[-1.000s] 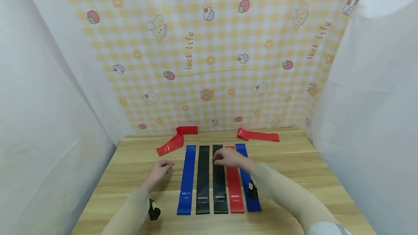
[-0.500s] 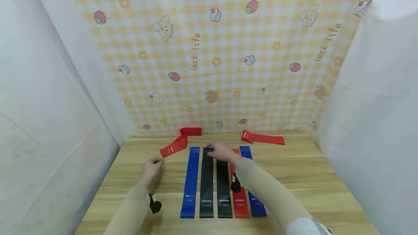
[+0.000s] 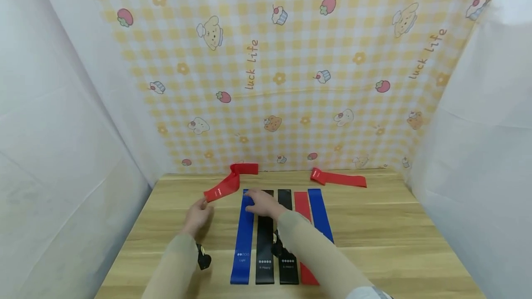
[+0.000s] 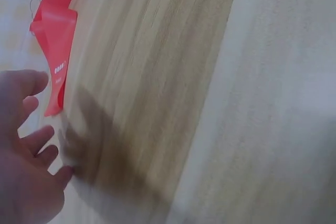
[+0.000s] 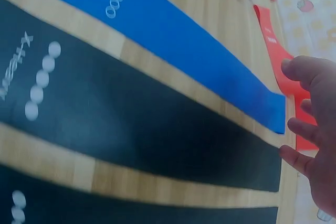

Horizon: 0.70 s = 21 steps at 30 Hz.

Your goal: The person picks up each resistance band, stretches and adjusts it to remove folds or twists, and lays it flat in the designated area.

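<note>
A twisted red resistance band [image 3: 224,188] lies at the back left of the table. My left hand [image 3: 197,218] reaches to its near end, fingertips right at the edge; in the left wrist view the fingers are spread and loosely bent beside the band. Over the far ends of a blue band [image 3: 242,253] marked Light and a black band [image 3: 264,253] marked X-Heavy hovers my right hand [image 3: 263,204]. The right wrist view shows its thumb and fingers [image 5: 302,129] apart, nothing between them.
Right of these lie a second black band [image 3: 287,264], a flat red band [image 3: 302,202] and another blue band [image 3: 319,211], partly under the right forearm. A folded red band [image 3: 345,179] sits at the back right. White sheets [image 3: 62,105] and a checked cloth [image 3: 266,59] enclose the wooden table.
My right hand has moved left, from the second black band across the first to the left blue band. My left hand has moved forward to the twisted red band's near end.
</note>
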Tool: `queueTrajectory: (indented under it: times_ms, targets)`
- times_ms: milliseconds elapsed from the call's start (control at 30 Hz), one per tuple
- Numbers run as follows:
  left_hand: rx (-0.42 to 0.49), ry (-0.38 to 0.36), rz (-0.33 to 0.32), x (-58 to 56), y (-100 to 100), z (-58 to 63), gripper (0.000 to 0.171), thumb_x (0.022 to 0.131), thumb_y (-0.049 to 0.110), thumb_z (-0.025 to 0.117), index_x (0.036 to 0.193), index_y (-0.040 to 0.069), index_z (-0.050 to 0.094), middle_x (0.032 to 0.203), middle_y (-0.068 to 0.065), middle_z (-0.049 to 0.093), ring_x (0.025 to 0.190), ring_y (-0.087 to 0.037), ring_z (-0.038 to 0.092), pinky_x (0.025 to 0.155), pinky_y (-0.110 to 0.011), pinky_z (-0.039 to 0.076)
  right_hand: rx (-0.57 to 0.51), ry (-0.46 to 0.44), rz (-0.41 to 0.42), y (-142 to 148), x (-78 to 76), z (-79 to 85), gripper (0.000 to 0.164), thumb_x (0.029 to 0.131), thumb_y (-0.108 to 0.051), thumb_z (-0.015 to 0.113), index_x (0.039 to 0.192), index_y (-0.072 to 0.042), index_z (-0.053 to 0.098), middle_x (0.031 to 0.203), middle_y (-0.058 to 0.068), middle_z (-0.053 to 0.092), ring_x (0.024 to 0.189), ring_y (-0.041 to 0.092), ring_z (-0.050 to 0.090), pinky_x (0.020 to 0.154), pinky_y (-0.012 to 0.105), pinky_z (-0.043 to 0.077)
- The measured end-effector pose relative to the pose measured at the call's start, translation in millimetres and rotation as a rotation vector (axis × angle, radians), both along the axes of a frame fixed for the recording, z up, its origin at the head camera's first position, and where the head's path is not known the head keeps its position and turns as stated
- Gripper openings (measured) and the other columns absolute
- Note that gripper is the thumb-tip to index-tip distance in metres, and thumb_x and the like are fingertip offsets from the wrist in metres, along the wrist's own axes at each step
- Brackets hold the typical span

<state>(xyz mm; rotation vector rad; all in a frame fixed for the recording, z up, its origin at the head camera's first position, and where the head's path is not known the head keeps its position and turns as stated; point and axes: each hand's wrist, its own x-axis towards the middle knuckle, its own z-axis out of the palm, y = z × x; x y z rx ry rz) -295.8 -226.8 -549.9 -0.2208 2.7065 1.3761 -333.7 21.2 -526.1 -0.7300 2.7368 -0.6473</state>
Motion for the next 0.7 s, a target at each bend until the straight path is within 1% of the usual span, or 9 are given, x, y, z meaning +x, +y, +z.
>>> queueTrajectory:
  times_ms: [67, 133, 200, 267, 333, 400, 500, 667, 700]
  targets:
    - [-0.053, -0.003, -0.036, -1.7, 2.6, -0.8, 0.057, 0.098, 0.017, 0.052, 0.147, -0.006, 0.032, 0.146, -0.033, 0.032, 0.135, -0.049, 0.028, 0.109, -0.058, 0.024, 0.013, -0.003, 0.009, -4.3, 2.6, -0.8, 0.046, 0.094, -0.025, 0.063, 0.137, -0.010, 0.054, 0.145, 0.008, 0.046, 0.133, 0.024, 0.042, 0.107, 0.039, 0.036]
    - [-0.112, -0.028, -0.071, -3.0, 4.6, -1.6, 0.062, 0.097, 0.021, 0.054, 0.148, -0.004, 0.029, 0.148, -0.035, 0.026, 0.136, -0.052, 0.022, 0.109, -0.061, 0.020, 0.017, -0.014, 0.017, -7.9, 5.1, -0.5, 0.045, 0.094, -0.025, 0.063, 0.136, -0.011, 0.055, 0.145, 0.008, 0.046, 0.133, 0.024, 0.043, 0.106, 0.039, 0.037]
    - [-0.165, -0.073, -0.098, -3.9, 6.6, -1.9, 0.067, 0.097, 0.026, 0.055, 0.150, -0.001, 0.026, 0.150, -0.037, 0.018, 0.137, -0.054, 0.015, 0.108, -0.065, 0.015, 0.018, -0.023, 0.018, -10.6, 7.3, 0.5, 0.044, 0.094, -0.026, 0.063, 0.135, -0.011, 0.056, 0.145, 0.008, 0.046, 0.132, 0.024, 0.044, 0.106, 0.039, 0.038]
    - [-0.198, -0.112, -0.118, -4.8, 8.4, -2.0, 0.072, 0.095, 0.030, 0.056, 0.152, 0.001, 0.023, 0.151, -0.037, 0.010, 0.137, -0.057, 0.007, 0.107, -0.068, 0.007, 0.011, -0.033, 0.009, -12.4, 8.8, 1.1, 0.042, 0.094, -0.026, 0.063, 0.133, -0.013, 0.058, 0.145, 0.008, 0.046, 0.132, 0.024, 0.044, 0.105, 0.039, 0.038]
    - [-0.219, -0.135, -0.132, -6.1, 9.8, -3.1, 0.074, 0.095, 0.033, 0.055, 0.151, 0.000, 0.022, 0.152, -0.036, 0.007, 0.136, -0.057, 0.001, 0.106, -0.069, 0.002, -0.004, -0.042, -0.007, -13.3, 9.5, 1.4, 0.040, 0.094, -0.027, 0.063, 0.132, -0.014, 0.060, 0.144, 0.007, 0.047, 0.131, 0.024, 0.045, 0.105, 0.040, 0.039]
    - [-0.217, -0.152, -0.136, -7.3, 10.9, -4.4, 0.074, 0.095, 0.034, 0.055, 0.151, -0.001, 0.022, 0.153, -0.034, 0.005, 0.136, -0.057, -0.003, 0.105, -0.070, -0.003, -0.018, -0.054, -0.022, -13.4, 9.5, 0.9, 0.038, 0.094, -0.027, 0.063, 0.130, -0.015, 0.061, 0.143, 0.007, 0.047, 0.131, 0.024, 0.045, 0.104, 0.040, 0.040]
    - [-0.214, -0.148, -0.138, -8.1, 12.8, -4.5, 0.071, 0.095, 0.033, 0.054, 0.149, -0.004, 0.025, 0.153, -0.032, 0.009, 0.135, -0.056, -0.001, 0.104, -0.070, -0.002, -0.037, -0.059, -0.033, -12.4, 8.5, -1.9, 0.036, 0.094, -0.026, 0.063, 0.127, -0.014, 0.063, 0.140, 0.006, 0.050, 0.128, 0.023, 0.047, 0.103, 0.039, 0.041]
    - [-0.159, -0.141, -0.107, -10.1, 16.1, -2.0, 0.065, 0.098, 0.031, 0.050, 0.147, -0.007, 0.029, 0.152, -0.029, 0.013, 0.134, -0.054, 0.000, 0.103, -0.069, 0.000, -0.116, -0.087, -0.049, -9.1, 6.9, -7.5, 0.033, 0.094, -0.024, 0.063, 0.124, -0.010, 0.065, 0.132, 0.007, 0.056, 0.120, 0.021, 0.053, 0.098, 0.036, 0.045]
    - [-0.137, -0.139, -0.096, -11.1, 16.8, -2.0, 0.064, 0.098, 0.031, 0.049, 0.146, -0.008, 0.030, 0.152, -0.028, 0.013, 0.135, -0.054, -0.001, 0.104, -0.068, 0.000, -0.143, -0.101, -0.054, -8.4, 6.5, -8.1, 0.033, 0.094, -0.023, 0.063, 0.124, -0.009, 0.065, 0.131, 0.008, 0.057, 0.115, 0.021, 0.056, 0.094, 0.034, 0.048]
